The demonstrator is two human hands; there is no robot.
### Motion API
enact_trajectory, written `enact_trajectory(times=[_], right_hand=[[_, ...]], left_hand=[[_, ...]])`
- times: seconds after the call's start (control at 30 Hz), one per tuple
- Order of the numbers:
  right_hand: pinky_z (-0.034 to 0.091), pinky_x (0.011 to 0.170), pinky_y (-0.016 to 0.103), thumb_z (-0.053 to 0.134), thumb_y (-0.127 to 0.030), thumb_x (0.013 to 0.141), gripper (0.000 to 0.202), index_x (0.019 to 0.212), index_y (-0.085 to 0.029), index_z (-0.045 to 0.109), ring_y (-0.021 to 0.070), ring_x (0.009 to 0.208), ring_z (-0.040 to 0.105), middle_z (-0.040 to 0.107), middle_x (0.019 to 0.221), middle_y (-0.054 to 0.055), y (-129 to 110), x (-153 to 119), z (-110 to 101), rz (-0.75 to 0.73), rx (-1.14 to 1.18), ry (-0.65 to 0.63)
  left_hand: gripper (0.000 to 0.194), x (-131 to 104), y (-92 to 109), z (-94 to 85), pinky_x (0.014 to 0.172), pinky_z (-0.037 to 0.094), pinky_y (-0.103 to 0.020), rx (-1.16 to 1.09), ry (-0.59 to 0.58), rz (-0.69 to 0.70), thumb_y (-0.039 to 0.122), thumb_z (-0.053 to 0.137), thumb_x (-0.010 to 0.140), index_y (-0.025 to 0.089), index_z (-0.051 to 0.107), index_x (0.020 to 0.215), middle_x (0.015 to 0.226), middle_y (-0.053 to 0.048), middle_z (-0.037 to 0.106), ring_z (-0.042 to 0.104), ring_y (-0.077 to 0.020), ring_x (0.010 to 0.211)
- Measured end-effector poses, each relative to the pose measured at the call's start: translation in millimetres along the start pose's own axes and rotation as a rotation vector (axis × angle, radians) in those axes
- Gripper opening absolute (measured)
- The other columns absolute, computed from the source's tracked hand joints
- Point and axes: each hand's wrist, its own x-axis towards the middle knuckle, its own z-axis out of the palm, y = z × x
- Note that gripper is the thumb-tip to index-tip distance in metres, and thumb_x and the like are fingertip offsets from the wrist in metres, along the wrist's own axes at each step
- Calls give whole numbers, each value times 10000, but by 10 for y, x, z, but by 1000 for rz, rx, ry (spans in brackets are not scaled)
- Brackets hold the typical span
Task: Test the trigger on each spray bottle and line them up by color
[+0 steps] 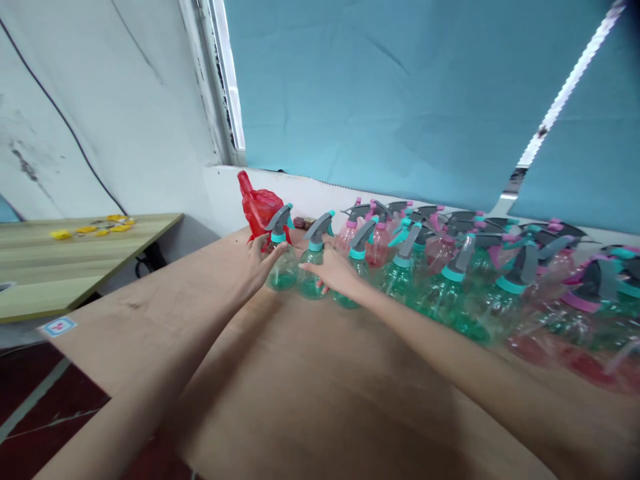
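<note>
At the far end of the table, my left hand [261,263] is curled around the left side of a green spray bottle [283,277], its thumb near the teal collar. Just to the right, my right hand [334,263] grips a second green spray bottle [310,280], the thumb across its front and fingertips showing at its right side. Both bottles stand upright, side by side, with grey and teal trigger heads. Another green spray bottle [358,267] stands right behind my right hand, partly covered by it. Some of my fingers are hidden by the bottles.
Several green and pink spray bottles [447,287] crowd the table's right side, along the wall. A red plastic bag [260,208] sits behind the left bottle. The brown tabletop [300,387] has a sticker [59,325] at its left corner. Yellow pieces [120,228] lie on another table [45,267].
</note>
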Motion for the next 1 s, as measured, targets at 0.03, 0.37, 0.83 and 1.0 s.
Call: enact_trajectory(times=[0.03, 0.37, 0.83, 1.0], right_hand=[[494, 383, 251, 634, -386, 870, 559, 1289, -90, 412, 150, 472, 641, 694, 912, 131, -9, -17, -7, -9, -17, -2], [484, 840, 445, 656, -434, 815, 635, 1335, -137, 442, 359, 1095, 607, 636, 1195, 186, 11, -881, -209, -231, -193, -30], [488, 611, 367, 685, -502, 755, 356, 956, -229, 575, 250, 781, 658, 676, 928, 43, 606, -2597, -1027, -297, -247, 13], [513, 761, 407, 647, -572, 787, 421, 1016, -225, 582, 270, 952, 642, 667, 1053, 74, 914, -2816, -1255, -329, -252, 108]], left_hand=[[405, -58, 23, -49, 950, 473, -497, 3, 13, -14, 417, 590, 903, 173, 548, 1224, 1254, -121, 572, 569, -286, 1141], [464, -1074, 477, -353, 957, 460, -498, -50, -66, 3, 502, 594, 805, 201, 526, 1152, 1205, -122, 595, 560, -306, 1157], [463, -1949, 2223, 278, 866, 542, -396, -398, -519, 221, 288, 630, 828, 295, 443, 1251, 1226, -47, 612, 633, -246, 1050], [316, -2015, 2653, 590, 754, 538, -370, -407, -565, 263, 203, 571, 759, 198, 497, 1066, 984, -42, 628, 627, -209, 848]])
